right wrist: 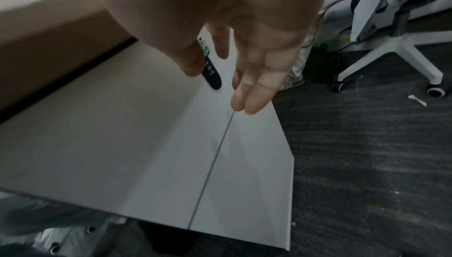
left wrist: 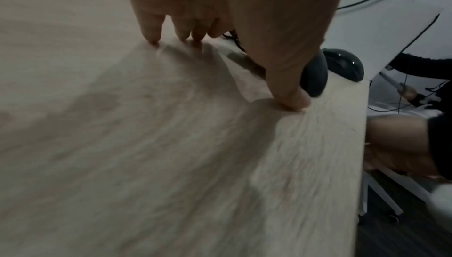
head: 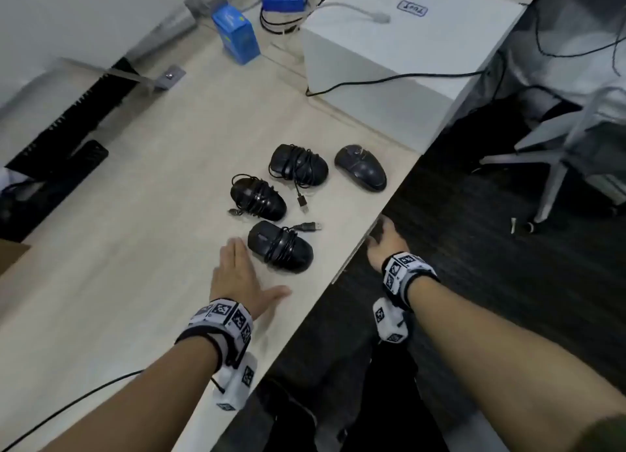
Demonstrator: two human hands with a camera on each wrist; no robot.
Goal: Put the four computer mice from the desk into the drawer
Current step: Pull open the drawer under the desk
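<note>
Head view: four black mice [head: 280, 247] lie near the worktop [head: 135, 214] front edge, left hand [head: 237, 275] spread flat beside the nearest. Only the right wrist view shows the white drawer fronts [right wrist: 171, 145] below that edge, right hand [right wrist: 257, 64] reaching there with straight fingers, holding nothing. A white box [head: 399, 45] label is unreadable.

Bare worktop [head: 142, 221] lies open left of the four mice [head: 280, 251]. A white box [head: 389, 55] and cable [head: 389, 79] block the far side.
</note>
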